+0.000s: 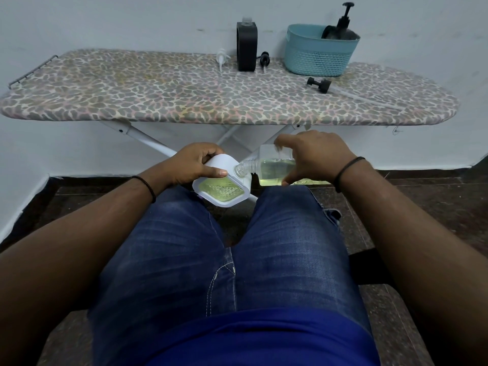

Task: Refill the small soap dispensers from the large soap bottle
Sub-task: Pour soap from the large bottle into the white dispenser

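Pouring looks to be the step in hand: above the knees, the left hand (194,165) grips a white container (221,184) with greenish soap showing, while the right hand (314,154) holds a clear bottle (272,169), partly filled and lying sideways, its open neck meeting the container. Which one is receiving is hard to tell. Next, I judge, comes a steady tilt with mouths aligned, then the black dispenser (247,46) on the ironing board (158,96).

Ironing board (158,96): leopard-print cover, against the wall.
Back edge: white pump (221,58), black dispenser (247,47), black pump (264,59), teal basket (317,59).
Right, nearer front: black pump head (318,84), lying flat.
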